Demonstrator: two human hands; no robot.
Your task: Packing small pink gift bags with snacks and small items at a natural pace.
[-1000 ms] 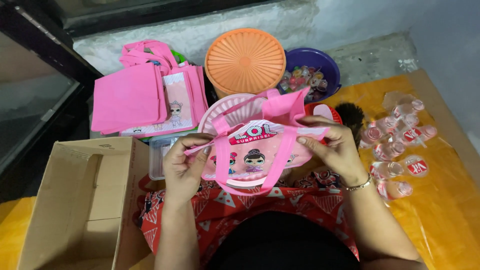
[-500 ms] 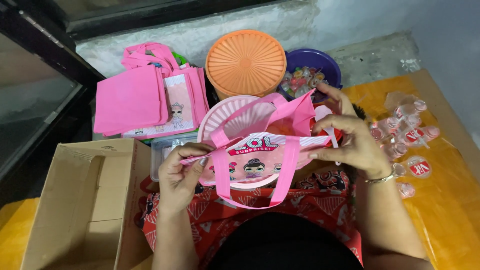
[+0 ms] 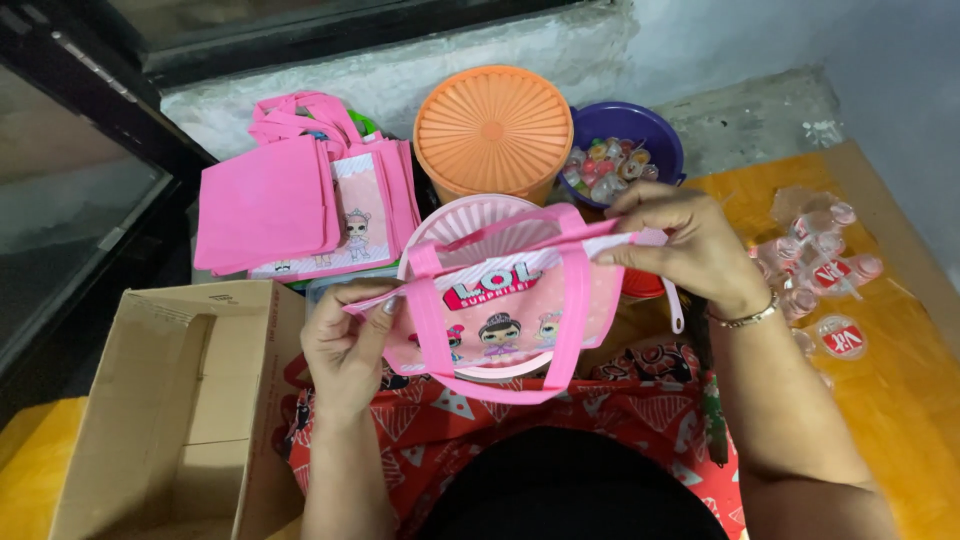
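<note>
pink fabric tote bag (image 3: 505, 305) hangs stretched over the lap, left hand (image 3: 345, 345) and right hand (image 3: 690, 245) each pinching a top corner, and a loosened pinch could likely drop it onto the pink lid (image 3: 475, 215).

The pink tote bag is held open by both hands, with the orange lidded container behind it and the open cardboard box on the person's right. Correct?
Not quite. The head view shows the cardboard box on the person's left. The rest holds: left hand and right hand hold the pink tote bag, the orange lidded container behind it.
</note>
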